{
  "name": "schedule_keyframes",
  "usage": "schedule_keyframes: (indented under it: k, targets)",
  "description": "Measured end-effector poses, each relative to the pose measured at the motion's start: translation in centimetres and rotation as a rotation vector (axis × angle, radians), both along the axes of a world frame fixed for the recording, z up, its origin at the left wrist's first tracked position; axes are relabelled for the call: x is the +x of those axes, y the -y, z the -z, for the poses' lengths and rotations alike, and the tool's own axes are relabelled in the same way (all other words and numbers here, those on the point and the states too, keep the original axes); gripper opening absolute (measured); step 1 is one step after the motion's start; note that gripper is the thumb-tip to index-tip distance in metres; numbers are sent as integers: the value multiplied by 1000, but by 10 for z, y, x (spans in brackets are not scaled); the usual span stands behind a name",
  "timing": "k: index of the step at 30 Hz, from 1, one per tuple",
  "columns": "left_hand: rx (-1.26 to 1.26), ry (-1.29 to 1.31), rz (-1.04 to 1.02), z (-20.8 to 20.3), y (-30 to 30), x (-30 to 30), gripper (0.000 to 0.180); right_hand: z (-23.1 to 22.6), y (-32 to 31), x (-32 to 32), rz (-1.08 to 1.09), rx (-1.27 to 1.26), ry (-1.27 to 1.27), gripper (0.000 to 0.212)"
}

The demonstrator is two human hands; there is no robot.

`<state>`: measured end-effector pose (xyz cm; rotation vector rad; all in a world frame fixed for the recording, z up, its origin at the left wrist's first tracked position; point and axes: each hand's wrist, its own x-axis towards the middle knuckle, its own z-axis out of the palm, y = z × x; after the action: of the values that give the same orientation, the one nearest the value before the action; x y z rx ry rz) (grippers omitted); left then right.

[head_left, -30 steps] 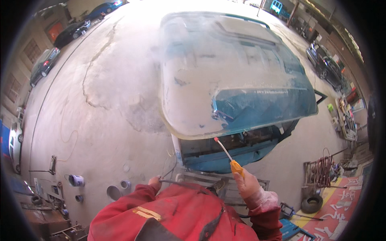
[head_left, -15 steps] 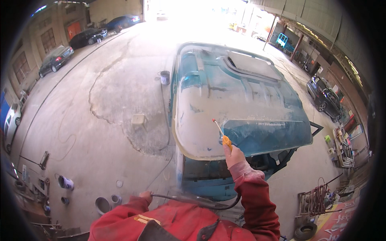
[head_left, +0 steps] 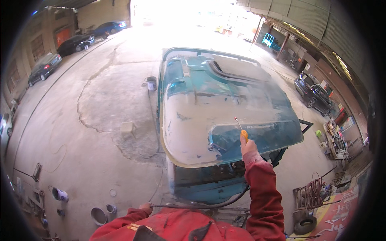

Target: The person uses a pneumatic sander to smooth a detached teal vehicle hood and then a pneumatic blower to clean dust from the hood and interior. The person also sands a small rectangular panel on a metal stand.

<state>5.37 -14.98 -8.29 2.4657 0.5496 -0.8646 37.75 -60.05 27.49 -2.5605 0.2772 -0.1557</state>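
Note:
My right hand (head_left: 249, 148) is wrapped round the orange handle of an air blow gun (head_left: 244, 135). Its thin metal tube, red at the tip, points away over the roof of a teal vehicle cab (head_left: 183, 132). Pale dust or filler covers much of that roof, with teal showing at the near right panel and the far side. A dark air hose (head_left: 201, 207) runs across in front of my body toward my right arm. Low on the left, my left hand (head_left: 146, 207) is closed round this hose; its fingers are partly hidden by the sleeve.
Left of the cab stand a bucket (head_left: 151, 83) and a pale stool (head_left: 128, 129). More buckets (head_left: 60, 195) and a round tub (head_left: 98, 216) sit at lower left. Cars (head_left: 45, 67) line the left wall. At lower right are a tyre (head_left: 305, 225) and a rack with coiled hose (head_left: 313, 199).
My right hand has moved the blow gun rightward, its tip now over the roof's middle. The view has shifted, so the cab sits further left. Both hands keep their hold.

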Motion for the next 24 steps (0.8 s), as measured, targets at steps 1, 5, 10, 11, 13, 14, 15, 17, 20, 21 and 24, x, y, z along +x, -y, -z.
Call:
schedule_keyframes:
  k: [1, 5, 10, 11, 13, 14, 15, 17, 20, 21, 24]
  targets:
    - [-8, 28, 21, 1, 1, 1, 35, -2, 7, 3, -2, -26, 12, 64]
    - [-41, 135, 95, 8, 7, 6, 37, -9, 33, 15, 105, -128, 40, 67]
    - [-76, 175, 65, 4, 19, 13, 37, -13, 70, 27, 221, -208, 25, 67]
    - [-79, 170, 77, 2, 21, 13, 37, -14, 78, 30, 251, -225, 20, 67]
    - [-74, 198, 78, -3, 22, 13, 35, -14, 93, 34, 304, -237, 8, 65]
    - [-65, 233, 67, -4, 21, 12, 33, -14, 101, 37, 328, -232, 3, 64]
    - [-52, 250, 59, -5, 19, 11, 31, -14, 109, 39, 368, -242, 5, 63]
    - [1, 389, 147, -4, 11, 9, 27, -13, 125, 43, 375, -224, -17, 62]
    - [132, 467, 175, 1, -9, 3, 24, -12, 149, 49, 418, -213, -42, 59]
    - [203, 449, 179, 3, -18, 3, 24, -12, 158, 51, 439, -221, -57, 59]
    - [284, 499, 91, 3, -48, -7, 23, -14, 191, 60, 495, -221, -47, 57]
